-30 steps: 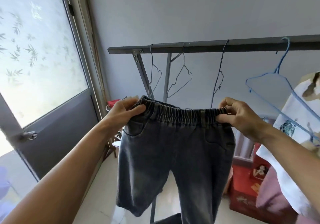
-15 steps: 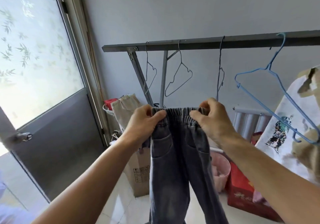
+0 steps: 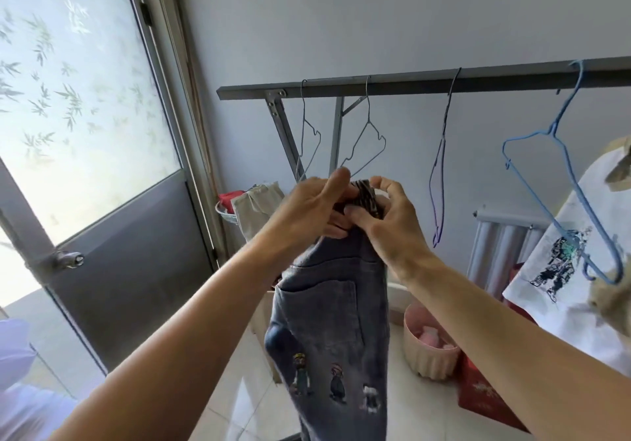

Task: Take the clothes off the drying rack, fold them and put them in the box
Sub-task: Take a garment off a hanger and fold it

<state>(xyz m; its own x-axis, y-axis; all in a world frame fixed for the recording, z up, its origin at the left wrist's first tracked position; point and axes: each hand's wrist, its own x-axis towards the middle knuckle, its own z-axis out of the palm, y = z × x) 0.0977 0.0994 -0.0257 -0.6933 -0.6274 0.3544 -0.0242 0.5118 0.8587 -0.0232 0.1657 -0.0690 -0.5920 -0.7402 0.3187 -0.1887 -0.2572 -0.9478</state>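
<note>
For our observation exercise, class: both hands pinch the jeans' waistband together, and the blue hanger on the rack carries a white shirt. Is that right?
Not quite. In the head view the blue hanger hangs bare on the rack; the white shirt sits behind it. Both the left hand and right hand do pinch the jeans at the waistband.

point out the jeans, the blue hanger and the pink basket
jeans [image 3: 336,307], head view, on the back pocket below the hands
blue hanger [image 3: 560,208], head view, on its sloping arm in front of the white shirt
pink basket [image 3: 431,362], head view, on the ribbed outer wall
</note>
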